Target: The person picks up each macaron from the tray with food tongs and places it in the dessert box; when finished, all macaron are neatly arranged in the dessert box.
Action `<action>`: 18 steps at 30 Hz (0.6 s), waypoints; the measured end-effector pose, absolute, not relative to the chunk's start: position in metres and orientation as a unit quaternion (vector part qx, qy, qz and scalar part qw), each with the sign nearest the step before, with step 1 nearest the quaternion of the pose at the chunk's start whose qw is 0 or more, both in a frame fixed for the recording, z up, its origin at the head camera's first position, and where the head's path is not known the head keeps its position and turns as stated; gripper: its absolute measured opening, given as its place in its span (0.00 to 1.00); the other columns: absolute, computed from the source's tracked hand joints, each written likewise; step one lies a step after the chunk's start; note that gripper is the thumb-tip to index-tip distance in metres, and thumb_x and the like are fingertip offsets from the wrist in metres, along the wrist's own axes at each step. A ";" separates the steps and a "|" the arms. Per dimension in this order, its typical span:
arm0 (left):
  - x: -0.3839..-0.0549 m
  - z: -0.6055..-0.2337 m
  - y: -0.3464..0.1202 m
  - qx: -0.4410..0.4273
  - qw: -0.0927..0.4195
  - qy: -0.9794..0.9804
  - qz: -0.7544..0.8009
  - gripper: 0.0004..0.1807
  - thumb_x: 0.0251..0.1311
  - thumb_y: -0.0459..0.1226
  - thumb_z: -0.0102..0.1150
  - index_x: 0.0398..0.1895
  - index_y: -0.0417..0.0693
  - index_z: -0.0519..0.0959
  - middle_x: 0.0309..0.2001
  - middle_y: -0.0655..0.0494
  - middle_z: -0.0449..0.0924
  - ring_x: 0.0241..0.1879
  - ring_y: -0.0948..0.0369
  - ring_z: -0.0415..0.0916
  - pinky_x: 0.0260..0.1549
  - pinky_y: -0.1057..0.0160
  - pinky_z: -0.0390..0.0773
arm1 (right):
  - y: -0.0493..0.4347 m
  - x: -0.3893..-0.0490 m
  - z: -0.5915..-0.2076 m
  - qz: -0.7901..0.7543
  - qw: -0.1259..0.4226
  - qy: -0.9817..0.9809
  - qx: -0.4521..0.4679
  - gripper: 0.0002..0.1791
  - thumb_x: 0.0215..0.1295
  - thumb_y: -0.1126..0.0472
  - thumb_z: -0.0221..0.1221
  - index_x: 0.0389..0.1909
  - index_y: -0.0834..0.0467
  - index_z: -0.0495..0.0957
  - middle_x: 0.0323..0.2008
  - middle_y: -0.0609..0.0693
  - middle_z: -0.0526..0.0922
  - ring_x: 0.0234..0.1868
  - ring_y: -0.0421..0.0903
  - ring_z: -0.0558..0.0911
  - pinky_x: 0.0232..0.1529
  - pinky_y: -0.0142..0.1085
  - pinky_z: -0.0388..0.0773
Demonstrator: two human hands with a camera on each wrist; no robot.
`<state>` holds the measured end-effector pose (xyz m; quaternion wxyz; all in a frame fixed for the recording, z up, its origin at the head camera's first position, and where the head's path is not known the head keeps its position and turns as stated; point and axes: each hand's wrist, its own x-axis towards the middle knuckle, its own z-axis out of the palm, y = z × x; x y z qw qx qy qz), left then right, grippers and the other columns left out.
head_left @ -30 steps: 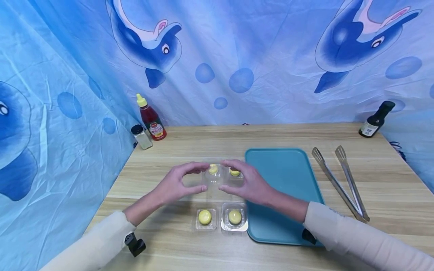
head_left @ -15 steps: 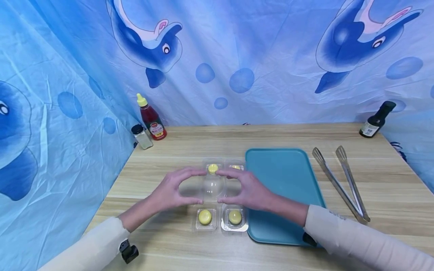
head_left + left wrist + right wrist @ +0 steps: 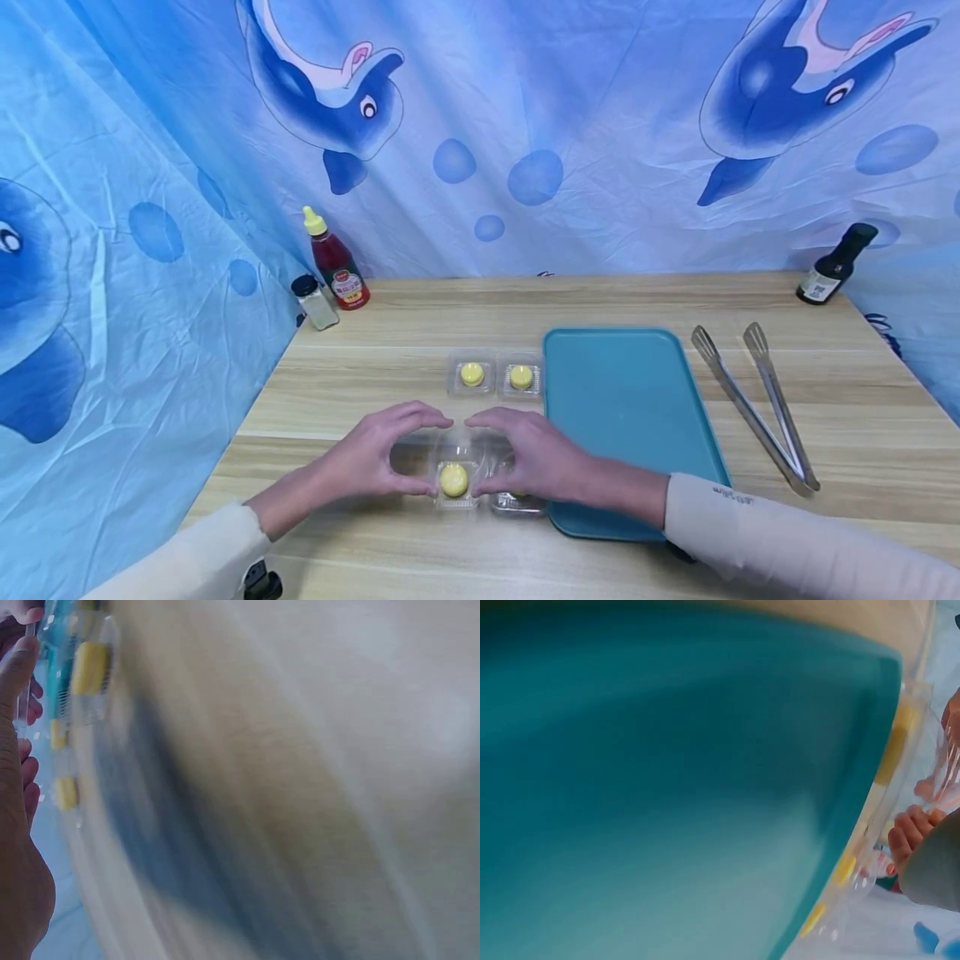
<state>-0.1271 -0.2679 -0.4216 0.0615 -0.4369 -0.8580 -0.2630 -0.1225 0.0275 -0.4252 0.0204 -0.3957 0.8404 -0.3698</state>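
Note:
My left hand [image 3: 375, 454] and right hand [image 3: 528, 450] hold a clear domed plastic lid [image 3: 463, 450] between them, thumbs on the near side and fingers on the far side. The lid is over the near left clear tray, which holds a round yellow cake [image 3: 453, 480]. In the left wrist view a yellow cake [image 3: 90, 667] sits in its tray below the left hand [image 3: 15, 750]. The near right clear tray [image 3: 517, 505] is partly hidden under my right hand. Two more yellow cakes [image 3: 472, 374] sit in clear trays farther back.
A teal serving tray [image 3: 630, 400] lies right of the small trays, with metal tongs [image 3: 757, 408] beyond it. A red sauce bottle [image 3: 341, 271] and a black-capped shaker [image 3: 315, 302] stand back left. A dark bottle [image 3: 832, 267] stands back right.
Both hands have brought the clear lid toward me, from near the back trays to over the near left one. The back cakes are now uncovered to view; the near right cake has become mostly hidden.

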 end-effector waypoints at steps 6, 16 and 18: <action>-0.118 -0.429 -0.272 -0.433 0.049 -0.866 -0.245 0.46 0.45 0.57 0.86 0.68 0.53 0.78 0.63 0.63 0.79 0.62 0.61 0.79 0.62 0.52 0.82 | 0.021 -0.116 -0.432 -0.339 0.016 0.851 -0.400 0.46 0.48 0.46 0.84 0.66 0.60 0.79 0.60 0.51 0.85 0.61 0.46 0.83 0.65 0.41 0.80; -0.112 -0.436 -0.275 -0.437 0.043 -0.867 -0.235 0.46 0.48 0.60 0.83 0.69 0.53 0.77 0.63 0.61 0.78 0.62 0.59 0.79 0.62 0.52 0.82 | 0.014 -0.110 -0.436 -0.328 0.030 0.860 -0.391 0.44 0.45 0.47 0.86 0.63 0.58 0.80 0.57 0.49 0.86 0.58 0.42 0.83 0.63 0.38 0.81; -0.112 -0.437 -0.275 -0.439 0.043 -0.865 -0.237 0.46 0.48 0.60 0.83 0.69 0.53 0.77 0.63 0.61 0.78 0.61 0.60 0.79 0.62 0.53 0.82 | 0.013 -0.109 -0.437 -0.328 0.033 0.860 -0.390 0.44 0.44 0.47 0.86 0.63 0.59 0.80 0.57 0.49 0.86 0.58 0.43 0.83 0.63 0.38 0.81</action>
